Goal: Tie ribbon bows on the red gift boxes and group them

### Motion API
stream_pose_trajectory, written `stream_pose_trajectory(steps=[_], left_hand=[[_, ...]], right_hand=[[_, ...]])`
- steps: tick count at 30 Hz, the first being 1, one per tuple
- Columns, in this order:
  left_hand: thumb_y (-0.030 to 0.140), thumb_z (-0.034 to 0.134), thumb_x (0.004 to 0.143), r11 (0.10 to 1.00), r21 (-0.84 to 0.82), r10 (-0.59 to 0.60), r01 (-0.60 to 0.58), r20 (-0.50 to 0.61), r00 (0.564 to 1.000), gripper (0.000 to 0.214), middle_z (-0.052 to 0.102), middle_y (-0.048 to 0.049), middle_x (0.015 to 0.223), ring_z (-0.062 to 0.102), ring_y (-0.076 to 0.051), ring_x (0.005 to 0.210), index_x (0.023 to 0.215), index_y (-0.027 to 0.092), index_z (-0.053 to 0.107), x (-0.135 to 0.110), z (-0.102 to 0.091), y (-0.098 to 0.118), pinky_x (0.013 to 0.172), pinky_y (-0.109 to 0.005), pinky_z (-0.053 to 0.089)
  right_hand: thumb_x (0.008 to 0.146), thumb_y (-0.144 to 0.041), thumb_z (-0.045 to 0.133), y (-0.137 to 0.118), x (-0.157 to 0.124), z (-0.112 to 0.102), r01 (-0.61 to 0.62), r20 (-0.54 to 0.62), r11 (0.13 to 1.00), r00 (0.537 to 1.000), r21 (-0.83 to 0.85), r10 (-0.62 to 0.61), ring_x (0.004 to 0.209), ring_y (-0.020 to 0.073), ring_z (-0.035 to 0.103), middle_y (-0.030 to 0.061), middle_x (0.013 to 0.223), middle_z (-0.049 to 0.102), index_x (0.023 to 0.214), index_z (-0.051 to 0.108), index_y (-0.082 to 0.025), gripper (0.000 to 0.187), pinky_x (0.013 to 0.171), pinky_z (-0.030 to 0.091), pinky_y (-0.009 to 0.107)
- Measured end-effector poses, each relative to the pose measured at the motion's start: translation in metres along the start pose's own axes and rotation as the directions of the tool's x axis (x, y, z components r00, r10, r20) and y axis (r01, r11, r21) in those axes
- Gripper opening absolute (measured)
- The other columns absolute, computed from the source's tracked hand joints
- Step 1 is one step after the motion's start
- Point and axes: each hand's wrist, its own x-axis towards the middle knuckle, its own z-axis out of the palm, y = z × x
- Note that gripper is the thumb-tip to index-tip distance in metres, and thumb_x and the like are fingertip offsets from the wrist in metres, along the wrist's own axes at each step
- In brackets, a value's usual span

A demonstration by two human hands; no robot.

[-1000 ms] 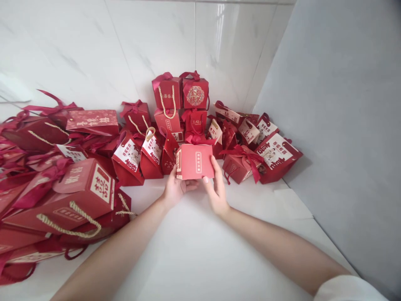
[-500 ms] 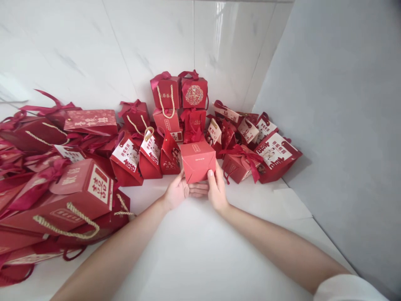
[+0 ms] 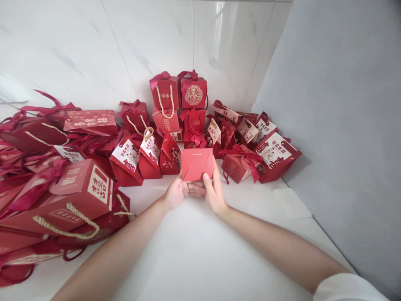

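Between my two hands is a small red gift box (image 3: 196,163), with one folded face toward me and a short line of pale print near its top edge. My left hand (image 3: 178,193) cups it from the left and below, its fingers reaching underneath. My right hand (image 3: 215,188) grips the right side, thumb pressed on the face toward me. Just behind the held box stand stacked red boxes (image 3: 194,121) with ribbon bows. A red triangular box (image 3: 170,156) is close to my left hand, and a ribboned pinkish-red box (image 3: 238,166) lies right of my right hand.
A large heap of red boxes (image 3: 78,196) with rope handles and ribbons covers the left side. More triangular boxes (image 3: 277,156) stand at the right by the grey panel (image 3: 344,125). Behind is a marbled tile wall (image 3: 156,37); below is a white tabletop (image 3: 188,255).
The held box has tilted, so its top face no longer shows and the folded face is turned more fully toward me. My right hand has shifted slightly left.
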Motion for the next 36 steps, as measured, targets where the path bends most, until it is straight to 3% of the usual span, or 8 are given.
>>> stream_pose_trajectory(steps=[9, 14, 19, 21, 24, 28, 31, 36], left_hand=[[0.067, 0.051, 0.088, 0.986, 0.088, 0.158, -0.143, -0.208, 0.965, 0.062, 0.072, -0.0139, 0.112, 0.065, -0.031, 0.112, 0.12, 0.017, 0.065, 0.006, 0.01, -0.005, 0.101, -0.047, 0.048], [0.045, 0.067, 0.088, 0.946, 0.123, 0.323, -0.299, -0.362, 0.874, 0.067, 0.066, -0.003, 0.128, 0.066, -0.023, 0.111, 0.146, 0.038, 0.035, 0.008, 0.016, -0.002, 0.104, -0.048, 0.047], [0.066, 0.053, 0.088, 0.911, 0.147, 0.412, -0.386, -0.371, 0.832, 0.066, 0.06, -0.0083, 0.136, 0.054, -0.029, 0.128, 0.14, 0.026, 0.048, 0.008, 0.019, -0.004, 0.11, -0.047, 0.041], [0.063, 0.063, 0.083, 0.883, 0.271, 0.46, -0.382, -0.347, 0.817, 0.066, 0.059, -0.0101, 0.136, 0.052, -0.031, 0.13, 0.134, 0.023, 0.053, 0.007, 0.019, -0.005, 0.112, -0.048, 0.04], [0.043, 0.081, 0.072, 0.747, 0.55, 0.602, -0.372, -0.324, 0.73, 0.071, 0.057, -0.013, 0.135, 0.052, -0.033, 0.129, 0.132, 0.02, 0.05, 0.007, 0.02, -0.003, 0.111, -0.048, 0.039], [0.03, 0.092, 0.054, 0.547, 0.767, 0.748, -0.334, -0.27, 0.606, 0.103, 0.05, -0.0162, 0.139, 0.052, -0.035, 0.127, 0.138, 0.023, 0.032, 0.006, 0.025, -0.003, 0.108, -0.05, 0.041], [0.027, 0.093, 0.052, 0.497, 0.807, 0.735, -0.32, -0.195, 0.65, 0.112, 0.042, -0.0147, 0.146, 0.045, -0.035, 0.135, 0.141, 0.029, 0.025, 0.002, 0.031, -0.005, 0.11, -0.048, 0.039], [0.019, 0.093, 0.047, 0.501, 0.773, 0.717, -0.39, -0.119, 0.686, 0.108, 0.045, -0.0117, 0.144, 0.044, -0.036, 0.134, 0.138, 0.028, 0.035, -0.003, 0.038, -0.005, 0.111, -0.043, 0.037]], right_hand=[[0.096, -0.054, 0.046, -0.002, 0.004, -0.005, 0.024, -0.012, 0.975, 1.0, 0.222, -0.022, 0.14, 0.0261, 0.039, 0.0088, 0.147, 0.046, 0.142, 0.037, -0.028, 0.054, 0.117, 0.03, 0.049], [0.096, -0.056, 0.041, 0.014, 0.013, -0.005, -0.054, -0.155, 0.972, 0.984, 0.228, 0.091, 0.121, 0.0239, 0.053, 0.0088, 0.127, 0.054, 0.118, 0.048, -0.025, 0.039, 0.108, 0.04, 0.047], [0.095, -0.043, 0.055, 0.003, 0.008, 0.0, -0.067, -0.064, 0.988, 0.995, 0.141, 0.077, 0.129, 0.0213, 0.049, 0.0092, 0.137, 0.052, 0.131, 0.044, -0.024, 0.042, 0.113, 0.037, 0.041], [0.096, -0.041, 0.054, -0.003, 0.004, 0.0, -0.017, 0.004, 0.99, 1.0, 0.143, 0.016, 0.136, 0.0215, 0.044, 0.0084, 0.145, 0.048, 0.138, 0.043, -0.025, 0.046, 0.117, 0.032, 0.042], [0.096, -0.046, 0.051, -0.005, 0.005, -0.001, 0.023, 0.025, 0.973, 0.999, 0.228, -0.029, 0.138, 0.0227, 0.043, 0.0061, 0.146, 0.05, 0.135, 0.049, -0.025, 0.044, 0.119, 0.029, 0.043], [0.096, -0.062, 0.037, 0.0, 0.022, -0.004, -0.276, 0.129, 0.774, 0.96, 0.571, 0.247, 0.126, 0.0256, 0.057, 0.0047, 0.13, 0.064, 0.122, 0.061, -0.025, 0.051, 0.113, 0.04, 0.046], [0.092, -0.058, 0.044, 0.006, 0.032, -0.009, -0.493, 0.3, 0.62, 0.868, 0.61, 0.395, 0.11, 0.0298, 0.067, 0.0055, 0.111, 0.074, 0.109, 0.067, -0.024, 0.044, 0.1, 0.051, 0.05], [0.083, -0.056, 0.056, 0.016, 0.033, -0.018, -0.583, 0.331, 0.579, 0.808, 0.57, 0.488, 0.093, 0.0327, 0.071, 0.0055, 0.088, 0.076, 0.089, 0.068, -0.024, 0.035, 0.087, 0.057, 0.052]])
